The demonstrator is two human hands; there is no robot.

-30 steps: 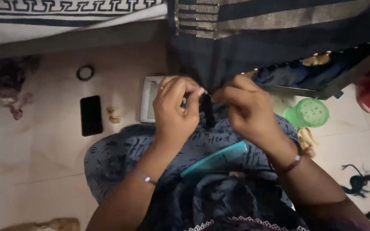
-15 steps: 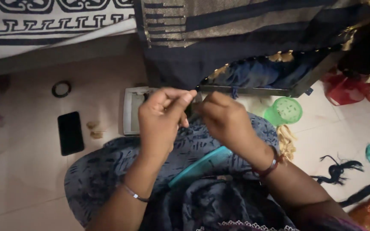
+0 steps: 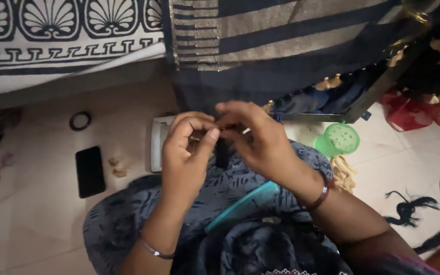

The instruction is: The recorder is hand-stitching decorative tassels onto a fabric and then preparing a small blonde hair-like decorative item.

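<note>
— Nearest? Teal comb (image 3: 243, 206) lying on the lap, just below both wrists.

— And the hands? Left hand (image 3: 187, 153) and right hand (image 3: 258, 140) meeting above the knee, fingers (image 3: 211, 135) pinched shut on a dark tassel (image 3: 222, 150) hanging from the blue cloth (image 3: 281, 56).

— Around? White tray (image 3: 157, 140) half hidden behind the left hand; black phone (image 3: 89, 171) on the floor (image 3: 42, 214); green lid (image 3: 338, 139) to the right.

— Farthest? Black ring (image 3: 79, 121), patterned bedsheet (image 3: 67, 35).

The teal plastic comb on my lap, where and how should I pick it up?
Probably grip the teal plastic comb by its plain upper spine at the exposed middle, coming from above and the left. It lies flat and slanted across the blue patterned cloth on the lap, and the right hand and wrist cover its upper end.
</note>
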